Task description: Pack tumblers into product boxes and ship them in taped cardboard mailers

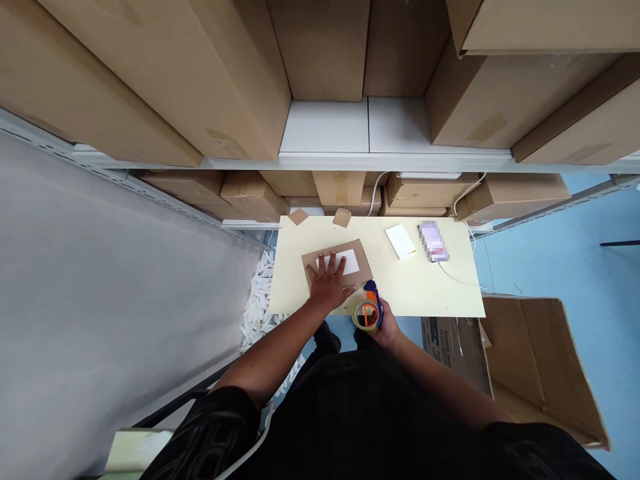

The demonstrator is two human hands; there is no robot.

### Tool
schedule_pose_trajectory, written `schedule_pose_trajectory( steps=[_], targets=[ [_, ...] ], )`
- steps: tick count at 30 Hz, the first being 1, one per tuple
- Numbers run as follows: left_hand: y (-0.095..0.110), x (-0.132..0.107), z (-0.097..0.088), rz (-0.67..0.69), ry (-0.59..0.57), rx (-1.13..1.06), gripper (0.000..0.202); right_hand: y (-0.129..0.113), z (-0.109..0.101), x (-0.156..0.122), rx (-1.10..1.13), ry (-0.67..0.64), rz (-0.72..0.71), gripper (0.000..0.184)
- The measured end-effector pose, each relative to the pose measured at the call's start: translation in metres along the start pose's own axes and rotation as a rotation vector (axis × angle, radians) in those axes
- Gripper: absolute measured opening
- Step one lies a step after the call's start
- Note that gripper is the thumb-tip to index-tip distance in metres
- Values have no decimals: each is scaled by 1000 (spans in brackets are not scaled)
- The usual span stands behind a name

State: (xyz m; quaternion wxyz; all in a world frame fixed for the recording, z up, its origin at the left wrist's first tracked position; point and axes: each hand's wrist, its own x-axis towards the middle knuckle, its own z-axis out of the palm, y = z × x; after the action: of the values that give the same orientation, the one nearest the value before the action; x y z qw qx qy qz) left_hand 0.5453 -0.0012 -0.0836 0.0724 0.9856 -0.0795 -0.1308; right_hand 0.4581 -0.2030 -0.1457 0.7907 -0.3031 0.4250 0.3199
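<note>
A small brown cardboard box (pixel 361 252) with a white label (pixel 352 262) on top lies on the pale yellow table (pixel 415 293). My left hand (pixel 327 285) rests flat on the box and label, fingers spread. In my right hand (pixel 387 327) is an orange and blue tape dispenser (pixel 371 293) with a roll of tape (pixel 357 316) on it. The fingers are wrapped round its blue side. Its upper end is beside the box's near right corner; whether the two touch I cannot tell.
On the table are a white pad (pixel 400 241), a phone (pixel 433 240) with a cable, and two cardboard scraps (pixel 342 217) (pixel 299 217). Shelves of cardboard boxes (pixel 340 188) stand behind. An open carton (pixel 530 353) is at the lower right. Paper strips (pixel 259 300) cover the floor at left.
</note>
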Motion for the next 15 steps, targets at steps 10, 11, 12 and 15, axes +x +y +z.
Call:
schedule_pose_trajectory(
  steps=[10,11,12,15],
  targets=[
    [-46,-21,-2,341,19,87,107,-133,93,66,-382,180,-49,43],
    [-49,-21,1,342,38,89,105,-137,98,70,-430,188,-59,44],
    [-51,-20,4,326,55,87,103,-139,99,71,-467,194,-71,45],
    [-50,-20,9,278,72,71,100,-137,86,64,-482,196,-102,44]
  ],
)
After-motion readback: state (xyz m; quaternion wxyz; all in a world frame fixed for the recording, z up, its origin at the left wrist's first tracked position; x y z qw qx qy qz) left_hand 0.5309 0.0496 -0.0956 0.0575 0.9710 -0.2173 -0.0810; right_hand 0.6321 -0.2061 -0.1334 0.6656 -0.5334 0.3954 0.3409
